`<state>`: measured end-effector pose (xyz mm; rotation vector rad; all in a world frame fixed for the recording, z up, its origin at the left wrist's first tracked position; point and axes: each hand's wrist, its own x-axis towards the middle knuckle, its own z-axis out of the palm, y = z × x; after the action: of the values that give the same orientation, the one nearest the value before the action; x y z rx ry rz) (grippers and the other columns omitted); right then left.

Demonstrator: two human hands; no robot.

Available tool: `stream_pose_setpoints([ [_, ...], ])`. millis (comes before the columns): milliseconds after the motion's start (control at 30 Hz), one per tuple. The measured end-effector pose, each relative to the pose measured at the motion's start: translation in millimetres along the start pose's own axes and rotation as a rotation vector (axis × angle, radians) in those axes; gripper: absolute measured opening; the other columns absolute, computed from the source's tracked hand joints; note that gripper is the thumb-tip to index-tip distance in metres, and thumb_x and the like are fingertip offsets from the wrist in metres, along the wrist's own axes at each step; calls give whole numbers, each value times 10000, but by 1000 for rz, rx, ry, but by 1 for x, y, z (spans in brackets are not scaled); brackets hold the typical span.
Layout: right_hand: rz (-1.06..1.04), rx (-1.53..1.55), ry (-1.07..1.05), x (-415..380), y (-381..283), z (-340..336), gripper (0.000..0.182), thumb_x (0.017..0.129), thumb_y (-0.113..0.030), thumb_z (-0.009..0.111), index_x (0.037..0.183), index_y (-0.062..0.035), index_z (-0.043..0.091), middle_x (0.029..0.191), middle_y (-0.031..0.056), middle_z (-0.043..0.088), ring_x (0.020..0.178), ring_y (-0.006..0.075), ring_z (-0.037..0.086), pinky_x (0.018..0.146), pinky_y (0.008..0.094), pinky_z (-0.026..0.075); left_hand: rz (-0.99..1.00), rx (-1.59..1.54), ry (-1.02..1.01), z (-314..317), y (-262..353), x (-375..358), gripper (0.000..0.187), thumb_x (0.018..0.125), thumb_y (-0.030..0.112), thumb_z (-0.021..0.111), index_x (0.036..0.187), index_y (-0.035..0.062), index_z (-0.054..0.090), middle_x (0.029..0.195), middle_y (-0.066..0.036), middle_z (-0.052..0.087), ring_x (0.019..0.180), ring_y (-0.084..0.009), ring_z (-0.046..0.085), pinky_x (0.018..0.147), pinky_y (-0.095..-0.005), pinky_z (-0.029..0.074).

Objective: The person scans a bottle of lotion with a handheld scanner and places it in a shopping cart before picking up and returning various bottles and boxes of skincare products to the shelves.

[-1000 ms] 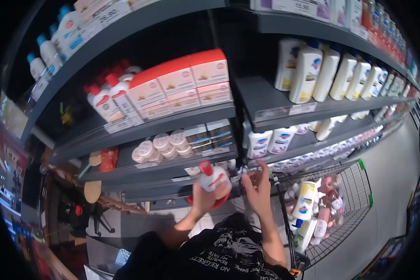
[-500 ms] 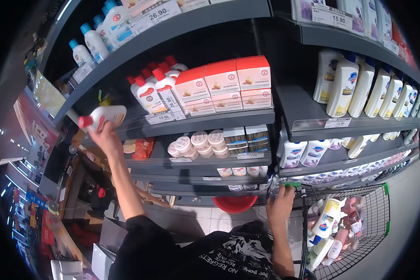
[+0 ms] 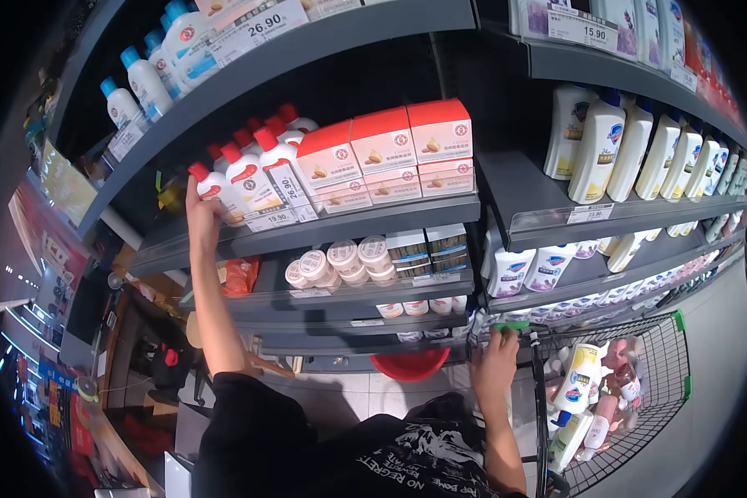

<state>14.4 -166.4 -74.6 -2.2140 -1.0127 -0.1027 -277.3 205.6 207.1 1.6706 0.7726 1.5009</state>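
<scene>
My left hand [image 3: 201,217] is wrapped round a white bottle with a red cap [image 3: 212,187], which stands upright at the left end of the middle shelf. Beside it is a row of similar red-capped bottles [image 3: 249,184], then stacked red and pink boxes [image 3: 382,148]. My right hand [image 3: 495,358] is closed round the green-ended handle [image 3: 510,325] of a wire shopping cart [image 3: 668,398]. In the cart lie a white and yellow bottle [image 3: 581,375] and several pink and white bottles.
Blue-capped bottles [image 3: 145,83] line the upper shelf. Round jars [image 3: 343,259] sit below the boxes. White bottles [image 3: 598,149] fill the right shelves [image 3: 631,217]. A red basin [image 3: 410,365] is on the floor under the shelving.
The red-capped bottle in my left hand has moved from in front of the shelf, tilted sideways, to an upright place beside the row. My right hand remains at the cart handle.
</scene>
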Motion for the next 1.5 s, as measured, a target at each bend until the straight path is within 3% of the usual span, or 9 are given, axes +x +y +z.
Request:
stream_pose_setpoints([
  [300,-19,-107,-23,-1,-3,-3,521,717,-80,682,1202,2,512,1261,223,461,1121,385,491,911,443,454,176,315,20,-21,-30,12,518,684,-115,380,1166,-41,555,1030,-76,627,951,-149,569,823,-237,418],
  [433,-14,-161,-46,-4,2,1,548,686,-80,699,1198,-18,514,1263,222,459,1117,359,500,899,417,461,377,261,356,-11,-42,9,472,743,-109,447,1205,-74,536,1194,-158,603,1067,-209,580,990,-293,404],
  [567,29,-143,-51,-2,-2,-5,557,666,-73,688,1194,-18,518,1255,213,466,1105,335,508,852,378,476,677,364,741,19,-37,-42,325,767,-71,518,1092,-77,527,1078,-172,604,987,-255,594,902,-381,492],
  [633,51,-133,-38,-1,-6,-9,532,690,-83,678,1189,-13,509,1252,218,470,1101,341,507,863,388,474,724,158,633,83,-35,-104,272,761,-82,506,1031,-47,506,1007,-149,590,920,-242,584,867,-378,485],
  [800,77,128,12,-10,11,-8,447,738,-58,649,1159,-19,504,1191,210,499,1074,385,536,843,442,493,150,-173,-321,229,-72,-280,227,814,-113,458,971,15,559,918,-71,557,869,-167,555,766,-276,450],
  [900,302,375,-118,-31,21,-53,394,792,-53,610,1169,-36,499,1126,209,531,1015,415,569,813,480,500,134,-77,-823,272,-90,-333,226,789,-129,448,908,-8,597,889,-99,612,840,-196,603,760,-297,474],
  [1000,419,329,94,-63,40,-83,249,825,-53,578,1072,-21,564,991,205,603,921,403,611,775,477,498,419,-189,-1016,311,-60,-353,217,706,-136,495,838,-10,613,818,-153,620,784,-338,618,711,-402,498],
  [1267,880,153,221,-104,132,-139,265,778,-128,673,998,15,638,872,268,662,855,410,654,762,468,516,531,185,-1452,362,-53,-411,201,763,36,618,960,72,607,846,-106,629,818,-323,628,698,-439,501],
  [1500,1119,-77,-214,-93,252,-99,478,710,-328,710,975,68,675,955,266,682,924,381,674,843,417,531,426,357,-1400,362,-60,-406,196,787,132,643,982,129,623,886,-55,679,818,-299,662,687,-433,501],
])
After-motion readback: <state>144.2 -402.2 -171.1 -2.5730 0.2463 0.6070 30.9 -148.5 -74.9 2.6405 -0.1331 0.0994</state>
